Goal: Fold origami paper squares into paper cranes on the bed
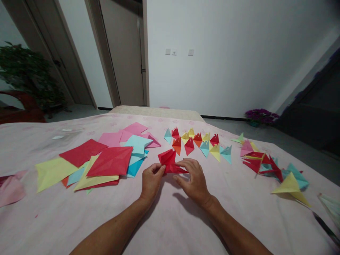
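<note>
A piece of red origami paper [170,162], partly folded with raised points, is held above the pink cloth in the middle of the head view. My left hand [152,180] pinches its lower left edge between thumb and fingers. Around the paper's right-hand point, my right hand [193,180] is curved with thumb and fingers apart; its fingertips are at the paper, but no firm grip shows. Just beyond stand several small folded paper cranes [189,146] in red, orange, yellow and light blue, set in rows.
Loose sheets of coloured paper [110,161] lie overlapping to the left, with pink sheets [110,139] behind. More folded paper pieces [265,166] are heaped at the right, near a dark slim object [326,226]. The pink patterned cloth [106,223] covers the table.
</note>
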`<state>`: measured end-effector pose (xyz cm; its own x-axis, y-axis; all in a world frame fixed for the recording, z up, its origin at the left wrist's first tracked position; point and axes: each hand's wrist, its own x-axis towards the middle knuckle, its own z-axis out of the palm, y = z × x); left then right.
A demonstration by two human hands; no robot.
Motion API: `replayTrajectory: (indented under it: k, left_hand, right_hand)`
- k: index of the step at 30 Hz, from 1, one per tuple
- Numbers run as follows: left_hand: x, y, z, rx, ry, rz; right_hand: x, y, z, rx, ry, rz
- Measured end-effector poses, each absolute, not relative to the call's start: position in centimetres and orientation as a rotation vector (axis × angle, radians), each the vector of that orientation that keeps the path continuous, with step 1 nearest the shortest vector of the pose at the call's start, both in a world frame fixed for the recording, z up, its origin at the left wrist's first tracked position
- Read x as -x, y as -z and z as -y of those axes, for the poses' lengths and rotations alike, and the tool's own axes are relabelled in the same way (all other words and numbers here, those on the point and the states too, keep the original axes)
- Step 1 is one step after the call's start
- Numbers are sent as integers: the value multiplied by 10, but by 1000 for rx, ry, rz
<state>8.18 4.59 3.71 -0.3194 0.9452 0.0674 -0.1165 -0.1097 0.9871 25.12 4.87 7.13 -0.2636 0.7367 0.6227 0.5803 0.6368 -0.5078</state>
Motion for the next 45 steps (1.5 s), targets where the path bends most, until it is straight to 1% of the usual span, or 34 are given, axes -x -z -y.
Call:
replayTrajectory:
  k: [4,13,20,26,33,37,40,45]
  left_hand:
    - [-82,-36,-45,-1080,-1562,-1313]
    - [-83,-41,-42,-1138,-1543,-1341]
    - [-84,-40,-42,-1199,-1556,-1365]
    - [-85,-36,-41,-1255,-1539,-1362]
    - [-84,-30,-39,-1421,-1548,-1357]
    - [-84,-32,-37,-1458,-1559,-1328]
    - [-86,-34,-38,-1340,-1556,-1294]
    - [-87,-35,-43,-832,-1503,-1078]
  right_hand:
    - [-245,-68,-48,1085,-187,1985]
    - [-247,-61,-53,1051,-462,1861]
    - [-243,-66,-49,1157,-336,1928]
    - [-242,-66,-49,1155,-429,1893]
    - [-242,-69,-48,1258,-345,1921]
    - [-242,-65,-50,1237,-430,1864]
    - [-243,-64,-51,1164,-515,1813]
    - [-249,-67,-55,1055,-554,1715]
